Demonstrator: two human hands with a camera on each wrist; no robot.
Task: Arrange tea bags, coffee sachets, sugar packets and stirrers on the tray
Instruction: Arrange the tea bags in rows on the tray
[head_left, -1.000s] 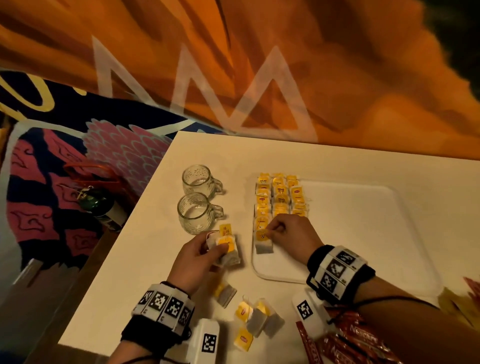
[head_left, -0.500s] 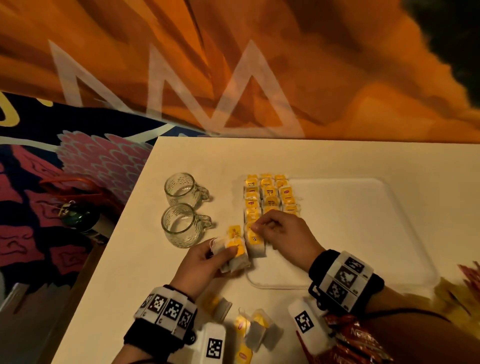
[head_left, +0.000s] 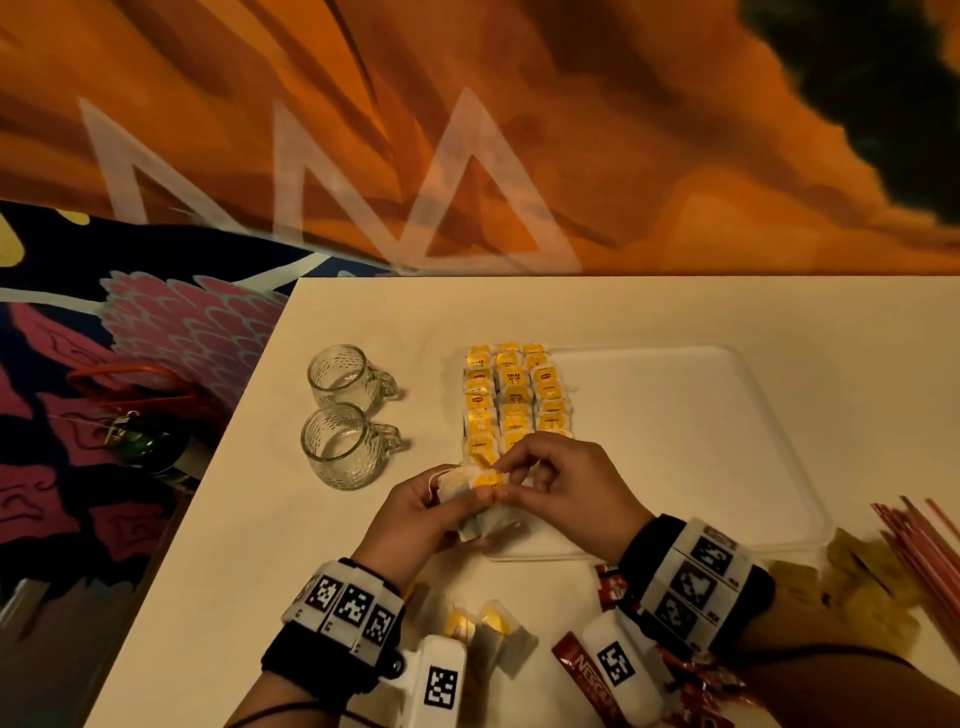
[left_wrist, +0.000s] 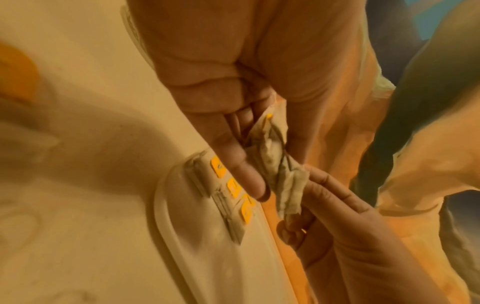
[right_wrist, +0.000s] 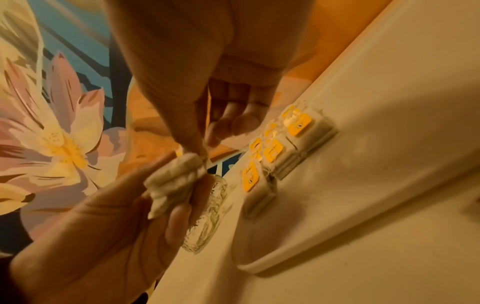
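A white tray (head_left: 727, 467) lies on the table with three rows of yellow-tagged tea bags (head_left: 514, 395) along its left side. My left hand (head_left: 467, 499) grips a small stack of tea bags (head_left: 480, 512) just above the tray's near left corner. My right hand (head_left: 511, 470) pinches the top tea bag of that stack between thumb and forefinger. In the left wrist view the crumpled stack (left_wrist: 280, 170) sits between both hands, beside the tray's rows (left_wrist: 228, 195). The right wrist view shows the same pinch on the stack (right_wrist: 176, 181).
Two glass mugs (head_left: 348, 374) (head_left: 343, 447) stand left of the tray. Loose tea bags (head_left: 493, 634) and red coffee sachets (head_left: 587, 675) lie near the front edge. Yellowish packets (head_left: 862, 577) and red stirrers (head_left: 924, 540) lie at the right. The table's left edge drops to a patterned floor.
My right hand left the tea bag it set in the tray's near row and came across to the stack in my left hand. The left hand moved right to meet it.
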